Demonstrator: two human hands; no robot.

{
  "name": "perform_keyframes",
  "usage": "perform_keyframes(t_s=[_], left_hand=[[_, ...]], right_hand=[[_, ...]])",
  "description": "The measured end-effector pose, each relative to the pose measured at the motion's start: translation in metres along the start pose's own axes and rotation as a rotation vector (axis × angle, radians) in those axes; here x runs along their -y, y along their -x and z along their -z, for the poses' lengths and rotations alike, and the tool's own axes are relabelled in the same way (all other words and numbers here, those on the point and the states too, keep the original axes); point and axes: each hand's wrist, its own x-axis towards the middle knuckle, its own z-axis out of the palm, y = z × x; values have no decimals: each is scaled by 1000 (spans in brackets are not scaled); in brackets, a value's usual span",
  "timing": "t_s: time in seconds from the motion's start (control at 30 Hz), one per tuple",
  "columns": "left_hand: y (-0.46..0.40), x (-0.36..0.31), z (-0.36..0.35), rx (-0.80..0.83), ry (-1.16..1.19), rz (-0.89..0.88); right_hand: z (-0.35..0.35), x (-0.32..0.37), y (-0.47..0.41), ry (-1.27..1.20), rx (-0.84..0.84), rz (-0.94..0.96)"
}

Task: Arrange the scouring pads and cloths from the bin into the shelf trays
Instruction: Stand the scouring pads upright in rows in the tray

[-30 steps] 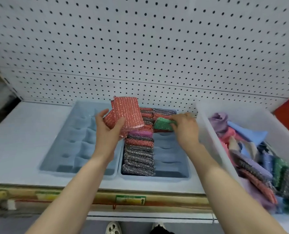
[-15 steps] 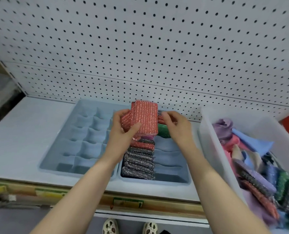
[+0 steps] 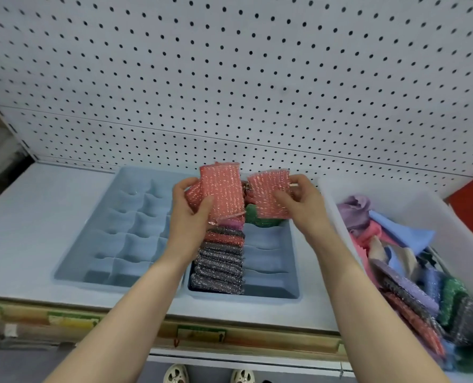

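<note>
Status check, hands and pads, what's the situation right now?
Left hand grips a stack of red pads. Right hand pinches one red pad above the right tray. Tray's right column mostly open; nothing blocking.

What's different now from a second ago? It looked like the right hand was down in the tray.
The right hand let go of the green pad, left in the right tray, rose and took one red pad from the stack of red pads in the left hand. That stack moved slightly rightward. The row of pads, left tray and bin stayed put.
</note>
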Motion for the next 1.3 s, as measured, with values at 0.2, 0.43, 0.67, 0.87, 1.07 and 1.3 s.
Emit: perform_keyframes(t_s=[0.2,0.43,0.67,0.87,1.07,1.3], left_hand=[[-5,-1,13,-62,25,4],[1,4,18,-20,-37,3],[8,4,21,12,-78,16],[16,2,6,56,-27,-9],[20,-2,-5,120,-9,-38],[17,3,8,-16,-10,-5]], right_hand=[[7,-15,-7,602,31,204],[-30,-41,-6,948,93,345],[-36,-59,-5,875,18,368],[-43,-6,9,129,105,82],[-41,4,19,-325,236,-99],[8,-5,14,268,-39,116]])
